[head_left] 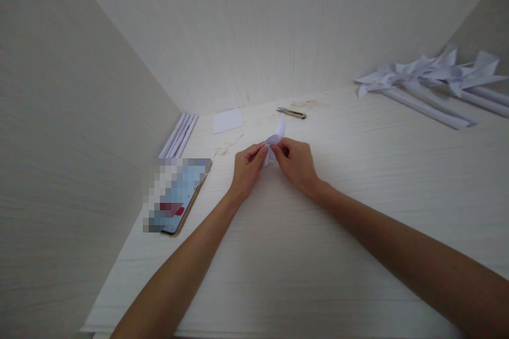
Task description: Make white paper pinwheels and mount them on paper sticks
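Both hands meet over the middle of the white table (358,180), pinching a small piece of white paper (278,133) between them. The left hand (247,167) has thumb and forefinger closed on the paper's lower left part; the right hand (296,161) grips it just beside, fingertips nearly touching the left's. It looks like a fold or crease being pressed in, and finishing it would call for a firm, even squeeze without letting the sheet slip. The paper's free end stands up and leans away toward the far wall, its long axis running from the fingers up and slightly right. Beyond it lies a small cutter (292,113), a flat paper square (227,120), and finished paper pinwheels (429,77) far right.
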Tool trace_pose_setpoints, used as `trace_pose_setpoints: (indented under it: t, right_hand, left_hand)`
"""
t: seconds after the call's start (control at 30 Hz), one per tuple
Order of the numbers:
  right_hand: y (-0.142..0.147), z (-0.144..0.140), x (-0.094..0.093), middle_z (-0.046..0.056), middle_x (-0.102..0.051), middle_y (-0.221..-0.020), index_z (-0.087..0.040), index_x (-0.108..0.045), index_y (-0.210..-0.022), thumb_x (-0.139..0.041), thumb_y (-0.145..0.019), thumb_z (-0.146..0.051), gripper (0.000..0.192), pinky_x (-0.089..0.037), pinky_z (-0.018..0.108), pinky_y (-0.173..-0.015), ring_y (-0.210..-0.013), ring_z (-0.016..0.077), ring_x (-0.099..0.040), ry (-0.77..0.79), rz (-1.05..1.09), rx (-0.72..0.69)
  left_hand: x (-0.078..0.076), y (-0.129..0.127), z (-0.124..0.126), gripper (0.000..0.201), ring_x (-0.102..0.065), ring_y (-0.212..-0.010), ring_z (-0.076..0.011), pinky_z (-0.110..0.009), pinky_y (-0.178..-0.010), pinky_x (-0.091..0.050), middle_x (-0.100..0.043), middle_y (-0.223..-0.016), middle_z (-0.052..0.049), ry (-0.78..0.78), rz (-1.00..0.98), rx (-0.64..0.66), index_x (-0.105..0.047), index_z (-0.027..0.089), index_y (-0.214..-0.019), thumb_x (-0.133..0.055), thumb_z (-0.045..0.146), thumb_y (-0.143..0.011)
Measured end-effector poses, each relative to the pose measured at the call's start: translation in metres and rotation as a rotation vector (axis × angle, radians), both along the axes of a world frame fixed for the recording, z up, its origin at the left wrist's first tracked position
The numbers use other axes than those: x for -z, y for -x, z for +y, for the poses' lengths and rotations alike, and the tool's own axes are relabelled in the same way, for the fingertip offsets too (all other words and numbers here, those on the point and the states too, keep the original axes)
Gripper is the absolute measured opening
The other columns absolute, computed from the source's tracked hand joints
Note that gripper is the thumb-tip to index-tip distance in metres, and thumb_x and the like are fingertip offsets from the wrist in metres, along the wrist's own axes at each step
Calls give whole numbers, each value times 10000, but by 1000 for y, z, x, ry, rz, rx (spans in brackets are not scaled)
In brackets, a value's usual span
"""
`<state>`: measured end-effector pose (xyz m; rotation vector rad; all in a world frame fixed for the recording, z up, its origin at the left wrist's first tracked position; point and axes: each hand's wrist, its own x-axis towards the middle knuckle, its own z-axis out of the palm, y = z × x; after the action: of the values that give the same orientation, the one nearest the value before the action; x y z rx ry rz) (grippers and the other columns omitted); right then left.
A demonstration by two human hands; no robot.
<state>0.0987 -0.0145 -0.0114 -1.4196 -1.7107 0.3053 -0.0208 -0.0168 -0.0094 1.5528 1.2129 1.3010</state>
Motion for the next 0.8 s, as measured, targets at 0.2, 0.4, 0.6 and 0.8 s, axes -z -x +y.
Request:
trace_pose_setpoints:
  t: [0.2, 0.4, 0.6, 0.8]
  right_hand:
    - [-1, 1, 0, 1, -511, -504, -160, -532, -542, -473, -752, -238, 232, -246, 236, -479, -481, 107, -412, -1, -4, 4]
    - [-2, 1, -7, -25, -493, -429, -152, -534, -492, -532, -727, -284, 270, -297, 215, -465, -418, 84, -418, 107, 216, -124]
    - [-3, 3, -7, -24, -509, -428, -142, -563, -518, -501, -741, -277, 268, -332, 200, -464, -415, 82, -451, 151, 303, -253]
    - [-2, 3, -6, -15, -545, -494, -138, -585, -600, -457, -761, -217, 220, -356, 192, -492, -467, 86, -483, 107, 232, -374]
  left_hand:
    - [-2, 0, -1, 198, -469, -600, -96, -220, -591, -386, -540, -609, 21, 6, 25, 40, -614, 164, -649, -515, 319, -721]
    - [-1, 2, 0, 217, -416, -561, -88, -211, -559, -358, -459, -554, 41, -21, -12, -20, -533, 164, -568, -502, 310, -725]
    - [-1, 1, 0, 112, -454, -584, -95, -220, -580, -370, -503, -568, 42, -20, -34, -43, -550, 157, -585, -546, 236, -663]
    - [-1, 4, 1, 97, -439, -551, -89, -215, -547, -361, -508, -551, 47, -44, -2, -84, -570, 156, -606, -524, 215, -668]
